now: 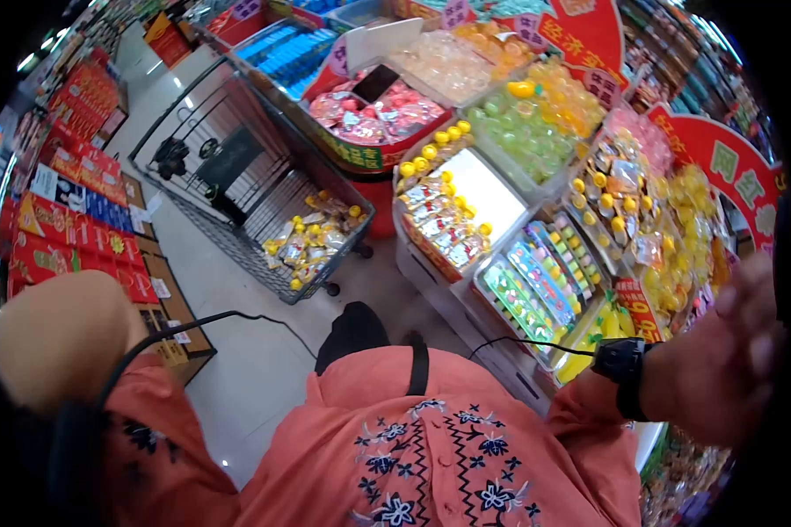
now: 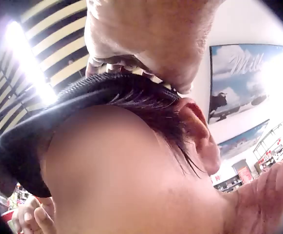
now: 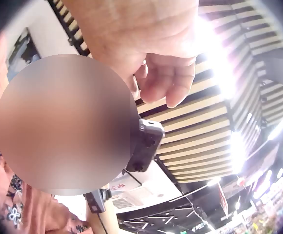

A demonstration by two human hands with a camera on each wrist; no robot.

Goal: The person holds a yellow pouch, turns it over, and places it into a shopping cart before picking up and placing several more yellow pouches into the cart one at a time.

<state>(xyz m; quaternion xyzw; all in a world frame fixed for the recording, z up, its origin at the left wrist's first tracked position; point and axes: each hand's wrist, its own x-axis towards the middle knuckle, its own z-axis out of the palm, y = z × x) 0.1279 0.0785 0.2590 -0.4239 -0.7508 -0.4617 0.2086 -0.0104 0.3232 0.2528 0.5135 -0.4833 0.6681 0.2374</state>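
Note:
The left hand (image 2: 146,36) is raised to the person's head in the left wrist view. It touches the dark hair and black band (image 2: 107,87) above the ear; its fingertips are largely hidden, so its grip is unclear. At the right edge of the head view, the right hand (image 1: 721,360) is raised and blurred, with a black wrist device (image 1: 622,364) below it. The right wrist view shows the right hand (image 3: 146,53) with loosely bent fingers and no object visible in them, above a small dark device (image 3: 146,146) at the head.
A shopping cart (image 1: 224,206) holding yellow-capped packets (image 1: 312,241) stands front left. Bins of wrapped sweets (image 1: 523,132) fill the front and right. Red boxes (image 1: 61,228) line the left side. A black cable (image 1: 211,318) crosses before the body.

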